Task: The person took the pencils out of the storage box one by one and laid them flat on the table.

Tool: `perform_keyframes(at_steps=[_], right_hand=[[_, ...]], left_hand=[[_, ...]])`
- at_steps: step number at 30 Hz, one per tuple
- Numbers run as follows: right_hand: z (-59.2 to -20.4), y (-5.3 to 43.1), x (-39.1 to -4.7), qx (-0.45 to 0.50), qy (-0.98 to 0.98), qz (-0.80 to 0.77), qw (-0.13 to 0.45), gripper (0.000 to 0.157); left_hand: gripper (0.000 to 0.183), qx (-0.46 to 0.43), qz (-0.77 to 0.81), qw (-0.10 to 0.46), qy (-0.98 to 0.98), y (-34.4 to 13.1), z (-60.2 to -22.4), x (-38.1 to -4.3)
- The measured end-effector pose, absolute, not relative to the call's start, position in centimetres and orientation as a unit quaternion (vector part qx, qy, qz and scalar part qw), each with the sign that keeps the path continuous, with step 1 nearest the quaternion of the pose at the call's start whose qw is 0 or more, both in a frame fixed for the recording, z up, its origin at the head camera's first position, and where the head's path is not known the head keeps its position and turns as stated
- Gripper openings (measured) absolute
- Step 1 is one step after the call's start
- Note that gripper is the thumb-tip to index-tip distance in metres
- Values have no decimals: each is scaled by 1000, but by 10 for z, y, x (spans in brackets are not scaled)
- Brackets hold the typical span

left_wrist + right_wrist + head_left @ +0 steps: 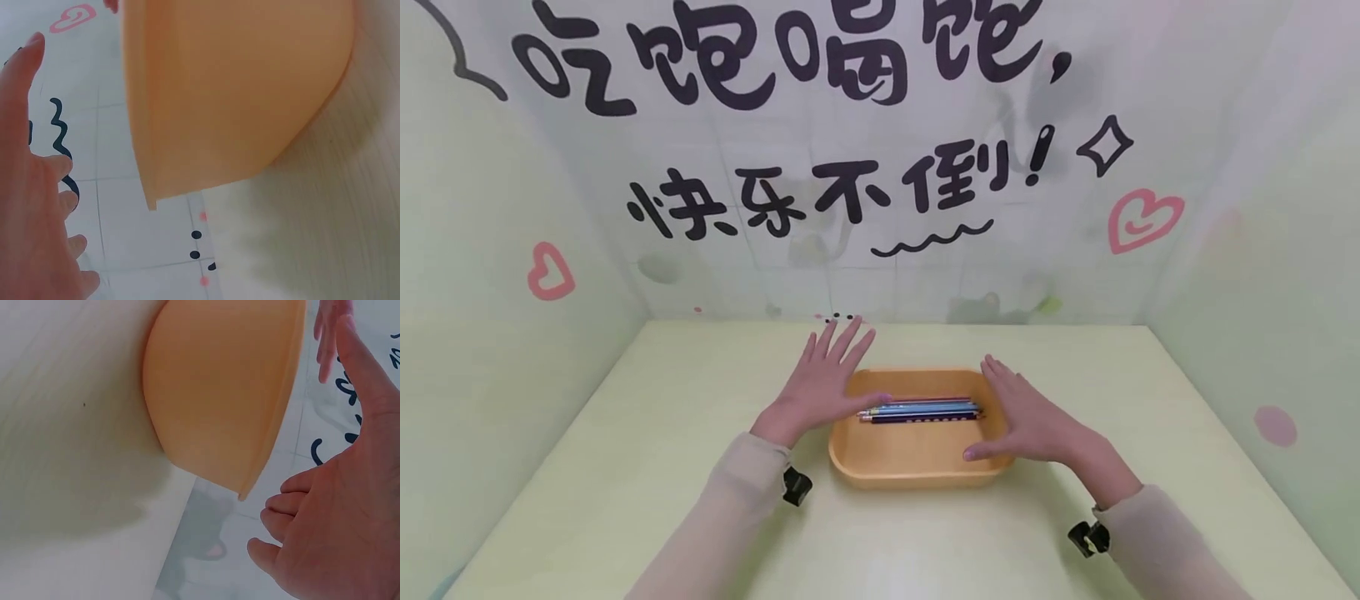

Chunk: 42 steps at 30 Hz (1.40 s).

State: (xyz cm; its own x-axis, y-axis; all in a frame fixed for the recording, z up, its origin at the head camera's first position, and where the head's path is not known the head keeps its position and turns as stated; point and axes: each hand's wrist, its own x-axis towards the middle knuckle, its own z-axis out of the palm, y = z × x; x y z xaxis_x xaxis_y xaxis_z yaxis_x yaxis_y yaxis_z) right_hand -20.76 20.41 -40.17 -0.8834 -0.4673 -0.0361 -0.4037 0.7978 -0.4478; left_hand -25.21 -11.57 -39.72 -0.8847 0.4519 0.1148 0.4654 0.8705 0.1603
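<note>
An orange rectangular bin (910, 454) with rounded corners sits on the table, and several pencils (925, 410), blue, dark and reddish, lie together inside it. My left hand (823, 387) is over the bin's left side with fingers spread and thumb pointing inward. Over the right side my right hand (1037, 417) is held with straight fingers and its thumb over the inside. Both wrist views show the bin's outer wall (250, 81) with the left hand (31, 175) and right hand (350, 500) apart from it. Neither hand grips anything.
The pale table (662, 467) ends at a white back wall (850, 283) with dark lettering and drawn hearts. Pale side walls (1262, 333) stand left and right. A black strap-like device (796, 486) is on the left wrist, another (1088, 539) on the right.
</note>
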Motion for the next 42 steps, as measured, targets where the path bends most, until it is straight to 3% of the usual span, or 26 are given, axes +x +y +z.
perform_keyframes(at_steps=[4, 10, 15, 22, 42], right_hand=[[-412, 198, -203, -239, 943, -208, 98, 130], [-412, 196, -204, -237, 946, -206, 79, 128], [-411, 196, -200, -226, 941, -231, 100, 129], [-410, 195, -202, -243, 942, -212, 97, 133], [-402, 194, -204, -218, 947, -207, 117, 133]], left_hand=[[99, -242, -100, 10, -965, -113, -400, -247], [97, -254, -112, 24, -961, -104, -396, -251], [97, -258, -104, -5, -960, -102, -397, -249], [96, -271, -113, 6, -956, -98, -394, -250], [101, -322, -161, -29, -932, -88, -393, -252]])
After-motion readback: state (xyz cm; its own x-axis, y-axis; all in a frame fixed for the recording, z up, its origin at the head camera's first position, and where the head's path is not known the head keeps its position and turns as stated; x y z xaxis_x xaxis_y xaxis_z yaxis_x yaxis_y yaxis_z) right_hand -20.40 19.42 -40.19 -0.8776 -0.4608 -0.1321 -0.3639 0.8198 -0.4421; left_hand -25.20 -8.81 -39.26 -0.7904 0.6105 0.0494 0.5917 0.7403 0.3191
